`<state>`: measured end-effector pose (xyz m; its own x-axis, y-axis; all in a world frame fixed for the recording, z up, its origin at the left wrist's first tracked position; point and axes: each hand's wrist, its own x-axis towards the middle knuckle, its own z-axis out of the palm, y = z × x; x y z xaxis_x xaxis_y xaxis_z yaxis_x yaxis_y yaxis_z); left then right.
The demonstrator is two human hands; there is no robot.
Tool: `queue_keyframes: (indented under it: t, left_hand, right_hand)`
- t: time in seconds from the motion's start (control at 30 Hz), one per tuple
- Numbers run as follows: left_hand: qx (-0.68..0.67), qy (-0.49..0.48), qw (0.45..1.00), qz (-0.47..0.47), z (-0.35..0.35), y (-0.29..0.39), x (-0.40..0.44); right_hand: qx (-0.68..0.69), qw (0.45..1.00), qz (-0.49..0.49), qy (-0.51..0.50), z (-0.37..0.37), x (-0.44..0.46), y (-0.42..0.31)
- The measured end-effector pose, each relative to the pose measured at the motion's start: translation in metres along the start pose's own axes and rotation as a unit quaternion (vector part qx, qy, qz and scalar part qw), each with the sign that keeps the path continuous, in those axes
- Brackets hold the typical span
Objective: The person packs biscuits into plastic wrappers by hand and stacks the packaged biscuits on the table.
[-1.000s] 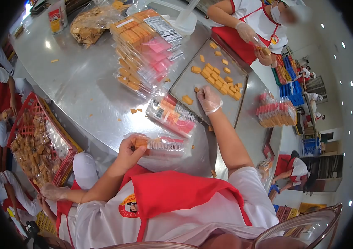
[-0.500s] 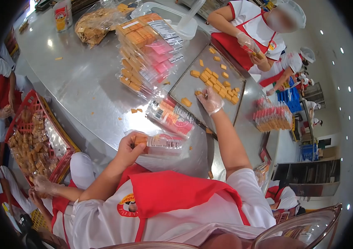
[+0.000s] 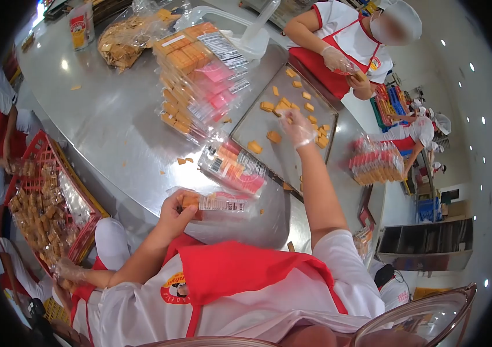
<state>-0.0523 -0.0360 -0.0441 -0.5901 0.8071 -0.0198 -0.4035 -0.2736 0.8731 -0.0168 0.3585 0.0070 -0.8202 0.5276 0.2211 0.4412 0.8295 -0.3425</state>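
Observation:
My left hand is closed on the end of a clear printed plastic packet, with orange-brown biscuits showing near the thumb. Over the metal tray, my right hand wears a clear plastic glove. Its fingers are bent and closed around biscuits in the pile; the hand hides part of them. Small groups of biscuits lie separately on the tray. Just beyond my left hand, another printed packet rests flat beside the tray's near corner.
Filled packets are stacked left of the tray, near a bag of broken biscuits and a white plastic tub. More packets stand at right. A co-worker works opposite. A red crate holds bagged biscuits.
My right hand has moved farther across the tray into the biscuit pile, leaving a small group of biscuits behind. My left hand still holds the packet. The view has shifted slightly.

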Motion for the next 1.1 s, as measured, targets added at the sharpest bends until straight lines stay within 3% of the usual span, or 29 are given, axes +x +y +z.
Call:
queue_keyframes:
  t: [0.07,0.17,0.37,0.5,0.67,0.77,0.87,0.97,1.1]
  left_hand:
    - [-0.006,0.010,1.000,-0.014,0.001,-0.001,0.001]
    - [-0.009,0.005,1.000,-0.015,-0.002,-0.005,0.001]
    - [-0.018,0.016,1.000,-0.009,-0.003,-0.010,0.000]
    - [-0.008,0.014,1.000,0.003,-0.004,-0.009,0.001]
    - [-0.024,0.020,0.999,0.033,0.001,-0.008,0.003]
    - [-0.032,0.022,0.999,0.037,0.001,-0.013,0.005]
    - [-0.039,0.024,0.998,0.046,0.002,-0.011,0.005]
    - [-0.013,0.029,0.998,0.048,0.003,-0.008,0.004]
    - [-0.014,0.018,0.999,0.039,-0.002,-0.013,0.004]
  right_hand:
    - [-0.085,0.994,-0.062,-0.002,-0.001,0.021,-0.014]
    - [-0.157,0.983,-0.055,-0.080,0.015,0.051,-0.028]
    - [-0.121,0.985,-0.017,-0.122,0.039,0.064,-0.033]
    - [-0.047,0.993,0.016,-0.105,-0.014,0.035,-0.051]
    - [-0.013,0.989,-0.050,-0.141,-0.031,-0.020,-0.032]
    - [0.011,0.990,-0.109,-0.086,-0.007,-0.040,-0.024]
    - [0.118,0.984,-0.126,0.041,0.034,-0.048,0.012]
    - [0.119,0.991,0.020,-0.064,0.015,-0.049,-0.001]
    - [0.035,0.996,-0.046,-0.064,0.006,-0.054,-0.006]
